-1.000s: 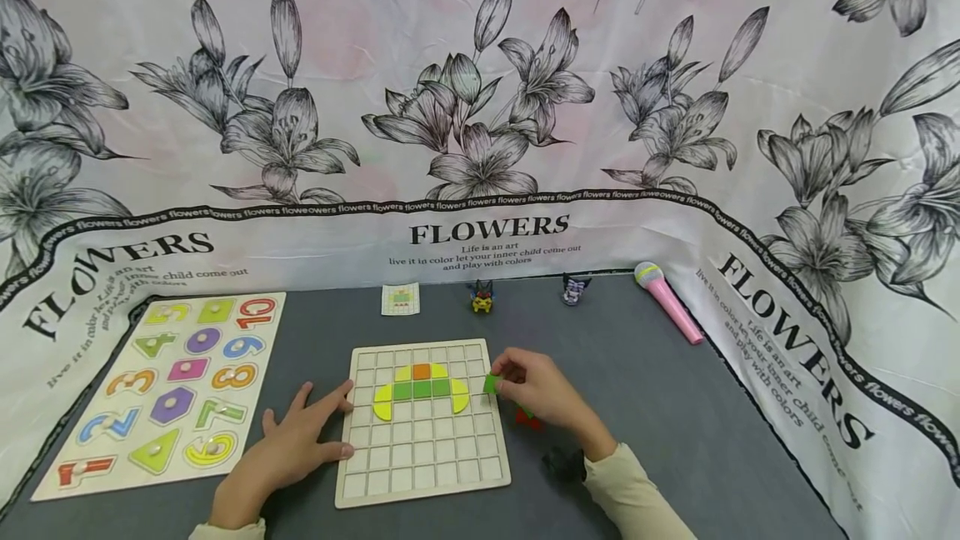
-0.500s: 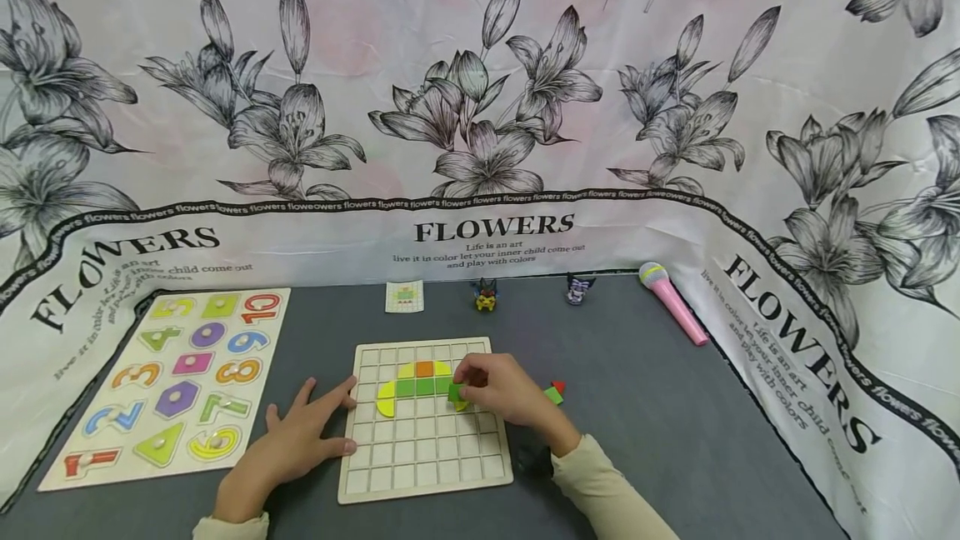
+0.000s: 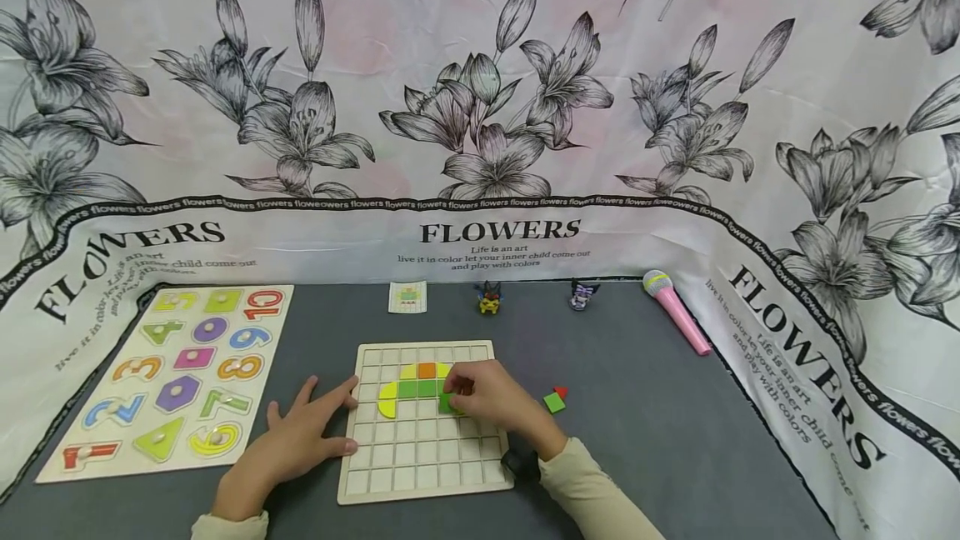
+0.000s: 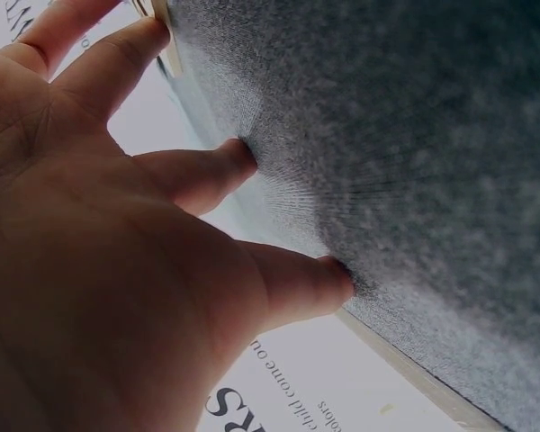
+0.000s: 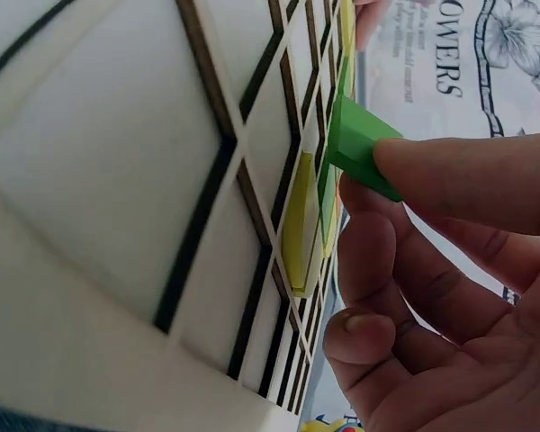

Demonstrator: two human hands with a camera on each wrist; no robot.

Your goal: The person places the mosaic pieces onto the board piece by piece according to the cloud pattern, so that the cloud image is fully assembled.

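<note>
My right hand (image 3: 487, 394) pinches a green square tile (image 5: 360, 144) between thumb and fingers, tilted close over the grid board (image 3: 420, 461). Several pieces lie in the board's cells: a row of green squares (image 3: 417, 388), an orange square (image 3: 427, 370) above them and yellow curved pieces (image 3: 387, 400) around. Part of the right-hand yellow piece is hidden by the right hand in the head view. My left hand (image 3: 292, 444) is spread at the board's left edge, thumb and a fingertip touching it; in the left wrist view other fingertips (image 4: 337, 277) press on the grey cloth.
A loose green square (image 3: 554, 402) and a red piece (image 3: 561, 392) lie right of the board. A number puzzle board (image 3: 165, 373) is at left. Along the back are a pattern card (image 3: 407, 297), two small figurines (image 3: 489, 298) and a pink toy microphone (image 3: 677, 313).
My right hand has carried the green tile leftward from beside the board's right edge to over the middle, below the green row. The left hand stays at the board's edge.
</note>
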